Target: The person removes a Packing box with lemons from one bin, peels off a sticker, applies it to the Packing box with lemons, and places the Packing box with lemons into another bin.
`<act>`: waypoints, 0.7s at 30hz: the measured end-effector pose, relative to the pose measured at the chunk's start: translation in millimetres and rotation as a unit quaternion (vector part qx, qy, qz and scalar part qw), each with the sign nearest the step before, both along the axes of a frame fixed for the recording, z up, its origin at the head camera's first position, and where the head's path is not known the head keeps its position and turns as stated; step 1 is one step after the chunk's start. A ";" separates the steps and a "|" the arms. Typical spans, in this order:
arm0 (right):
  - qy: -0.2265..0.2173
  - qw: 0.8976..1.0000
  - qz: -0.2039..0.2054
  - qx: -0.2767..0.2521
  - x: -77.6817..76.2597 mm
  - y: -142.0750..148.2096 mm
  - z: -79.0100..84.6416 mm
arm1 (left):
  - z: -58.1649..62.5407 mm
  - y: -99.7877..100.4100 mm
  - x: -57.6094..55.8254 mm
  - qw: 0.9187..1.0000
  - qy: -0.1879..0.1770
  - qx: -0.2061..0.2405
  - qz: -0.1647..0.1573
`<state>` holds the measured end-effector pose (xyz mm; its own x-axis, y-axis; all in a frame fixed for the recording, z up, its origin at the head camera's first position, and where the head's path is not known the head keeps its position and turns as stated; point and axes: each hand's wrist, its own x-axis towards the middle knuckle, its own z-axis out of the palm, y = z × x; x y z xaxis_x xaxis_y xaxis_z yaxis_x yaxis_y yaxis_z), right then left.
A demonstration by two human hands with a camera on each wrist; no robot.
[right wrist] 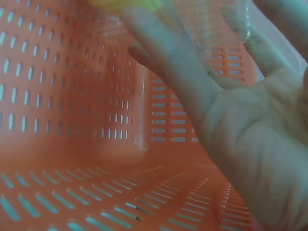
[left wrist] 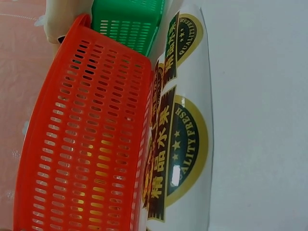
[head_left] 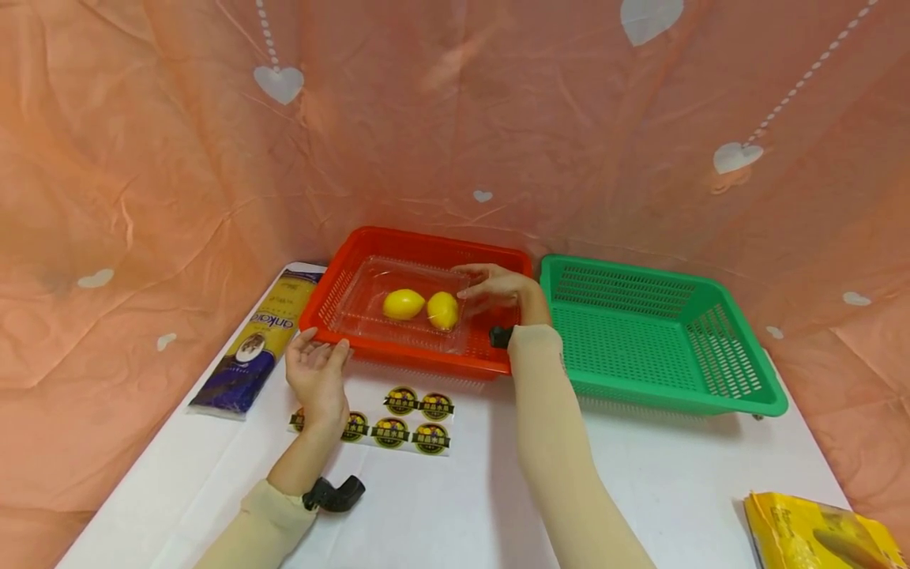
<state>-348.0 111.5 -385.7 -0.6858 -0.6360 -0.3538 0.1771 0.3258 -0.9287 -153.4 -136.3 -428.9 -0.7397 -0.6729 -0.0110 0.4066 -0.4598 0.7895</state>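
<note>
Two lemons [head_left: 404, 304] lie in a clear plastic box [head_left: 362, 284] inside the red basket [head_left: 419, 353]. My right hand [head_left: 501, 286] reaches into the basket and holds the box by its right side, close to the right lemon [head_left: 442, 310]. In the right wrist view the thumb and fingers of the right hand [right wrist: 260, 120] lie on either side of the box's edge. My left hand [head_left: 317, 375] is at the basket's near left corner, fingers loosely bent, its fingertips at the rim. The left wrist view shows the basket's slotted side [left wrist: 86, 130] and hides most of that hand.
A green basket [head_left: 626, 332] stands right of the red one. A sheet of round fruit stickers [head_left: 391, 432] lies in front, partly behind the left wrist. A purple and gold packet [head_left: 252, 348] lies at left, a yellow packet [head_left: 817, 529] at front right. A pink curtain [head_left: 426, 118] hangs behind.
</note>
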 end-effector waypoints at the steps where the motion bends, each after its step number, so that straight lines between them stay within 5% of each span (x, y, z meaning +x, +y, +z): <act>1: 0.000 1.000 -0.002 -0.002 -0.1 -0.6 -0.6 | -0.1 -0.1 0.4 1.000 0.000 0.000 0.001; 21: 0.029 0.999 -0.031 -0.015 -0.8 4.7 3.7 | 0.7 0.6 -0.1 1.000 0.015 0.006 0.005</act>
<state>-348.8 116.2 -382.0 -0.7426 -0.6015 -0.2944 0.1419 0.2883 -0.9470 -153.5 -135.7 -428.1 -0.7331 -0.6802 0.0026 0.4345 -0.4654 0.7711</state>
